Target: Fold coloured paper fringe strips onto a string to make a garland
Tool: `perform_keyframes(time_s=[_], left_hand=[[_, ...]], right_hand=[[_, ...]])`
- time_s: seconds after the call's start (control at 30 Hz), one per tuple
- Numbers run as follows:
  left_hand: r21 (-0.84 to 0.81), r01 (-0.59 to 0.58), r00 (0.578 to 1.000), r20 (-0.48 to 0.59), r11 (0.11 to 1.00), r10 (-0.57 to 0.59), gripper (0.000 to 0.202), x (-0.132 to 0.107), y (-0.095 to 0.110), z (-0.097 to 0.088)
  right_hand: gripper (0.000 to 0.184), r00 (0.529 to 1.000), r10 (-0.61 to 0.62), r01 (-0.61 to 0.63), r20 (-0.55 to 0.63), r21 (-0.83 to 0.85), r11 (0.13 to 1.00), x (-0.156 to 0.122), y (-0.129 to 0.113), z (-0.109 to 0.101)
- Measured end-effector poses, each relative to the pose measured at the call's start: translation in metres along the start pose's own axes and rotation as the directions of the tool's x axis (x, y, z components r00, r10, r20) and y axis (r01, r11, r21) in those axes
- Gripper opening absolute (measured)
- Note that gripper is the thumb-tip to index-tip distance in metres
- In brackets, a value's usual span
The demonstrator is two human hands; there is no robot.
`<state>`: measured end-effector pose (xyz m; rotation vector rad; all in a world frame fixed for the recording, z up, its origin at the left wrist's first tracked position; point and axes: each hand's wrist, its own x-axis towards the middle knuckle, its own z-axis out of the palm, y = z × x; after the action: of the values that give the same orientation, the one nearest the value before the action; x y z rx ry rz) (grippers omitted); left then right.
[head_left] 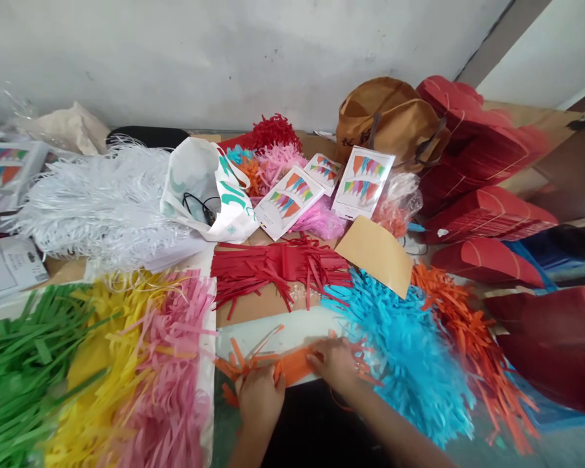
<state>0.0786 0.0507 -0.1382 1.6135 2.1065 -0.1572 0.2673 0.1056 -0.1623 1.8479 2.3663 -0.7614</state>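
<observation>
- From my remote view, pink fringe (175,370) lies left of my left hand (263,393).
- That hand grips the orange paper (295,365) where its left strips begin, loose ends fanning outward.
- Between my hands, its smooth middle band spans the near edge of the bench (297,321).
- My right hand (335,361) pinches the band's right end, beside blue fringe (404,351).

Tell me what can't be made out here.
In the head view:
Orange fringed paper: parts covered by left hand and right hand.
Green fringed paper: cut off by left edge.
Brown bag: inner bottom hidden by its front side.
White packets: print too small to read.
Lower-right red stack: blurred, cut off by right edge.
</observation>
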Motion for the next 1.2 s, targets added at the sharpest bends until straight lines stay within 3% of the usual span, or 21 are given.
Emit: perform_keyframes(time_s=[0.37, 0.47, 0.53, 0.6, 0.63, 0.7, 0.77, 0.83, 0.93, 1.07, 1.2], left_hand=[[0.005, 0.001, 1.0, -0.031, 1.0, -0.001, 0.028, 0.001, 0.0, 0.005], [0.04, -0.006, 0.992, -0.125, 0.999, 0.011, 0.027, -0.002, 0.0, 0.009], [0.117, -0.108, 0.965, -0.228, 0.987, 0.133, 0.028, -0.004, 0.0, 0.015], [0.197, -0.283, 0.908, -0.259, 0.938, 0.329, 0.029, -0.005, 0.0, 0.022], [0.217, -0.365, 0.879, -0.242, 0.906, 0.412, 0.03, -0.005, 0.0, 0.025], [0.221, -0.466, 0.837, -0.203, 0.857, 0.508, 0.029, -0.003, 0.0, 0.028], [0.218, -0.502, 0.82, -0.187, 0.837, 0.541, 0.024, -0.002, -0.001, 0.027], [0.207, -0.521, 0.811, -0.183, 0.828, 0.556, 0.017, -0.002, -0.001, 0.024], [0.154, -0.527, 0.802, -0.233, 0.836, 0.549, 0.018, -0.004, 0.001, 0.021], [0.116, -0.494, 0.797, -0.336, 0.861, 0.503, 0.016, -0.003, 0.002, 0.028], [0.095, -0.474, 0.794, -0.382, 0.875, 0.472, 0.015, -0.001, -0.006, 0.035]], right_hand=[[0.029, 0.999, 0.034, -0.034, 0.001, -0.021, 0.999, 0.004, 0.0, 0.005], [0.022, 0.999, 0.043, -0.043, -0.007, -0.019, 0.999, 0.005, -0.002, 0.003], [0.018, 0.995, 0.064, -0.066, -0.072, -0.032, 0.997, 0.001, -0.002, 0.001], [0.023, 0.969, 0.082, -0.095, -0.234, -0.047, 0.994, -0.009, 0.0, -0.001], [0.026, 0.951, 0.044, -0.063, -0.307, -0.053, 0.997, -0.015, 0.002, 0.0], [0.03, 0.931, -0.164, 0.147, -0.325, -0.077, 0.986, -0.026, 0.006, 0.002], [0.028, 0.881, -0.433, 0.424, -0.189, -0.085, 0.901, -0.032, 0.011, 0.006], [0.021, 0.805, -0.586, 0.579, -0.096, -0.09, 0.81, -0.029, 0.015, 0.008], [0.014, 0.774, -0.619, 0.61, -0.131, -0.109, 0.785, -0.015, 0.017, 0.007], [0.017, 0.781, -0.594, 0.598, -0.193, -0.045, 0.8, -0.004, 0.014, 0.002], [0.012, 0.774, -0.614, 0.618, -0.154, -0.027, 0.786, -0.004, 0.019, 0.003]])
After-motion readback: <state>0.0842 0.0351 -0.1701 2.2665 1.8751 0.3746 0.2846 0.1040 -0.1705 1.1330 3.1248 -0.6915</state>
